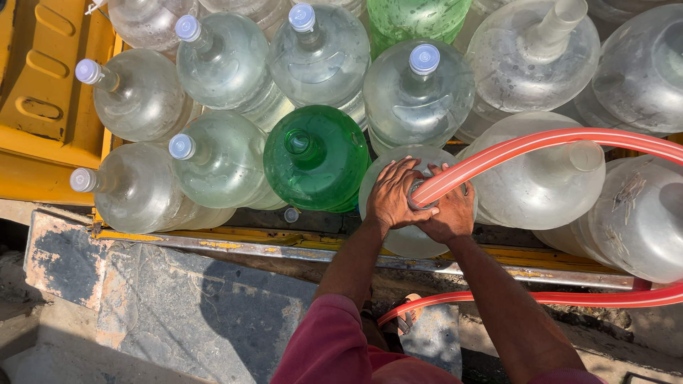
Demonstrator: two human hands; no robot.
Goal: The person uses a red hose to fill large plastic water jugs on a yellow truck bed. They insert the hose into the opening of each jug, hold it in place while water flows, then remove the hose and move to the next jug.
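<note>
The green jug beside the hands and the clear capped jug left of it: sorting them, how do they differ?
The green jug is tinted green with an open, uncapped mouth; the clear capped jug is colourless and wears a pale cap. Both are big round bottles standing side by side, upright.
</note>
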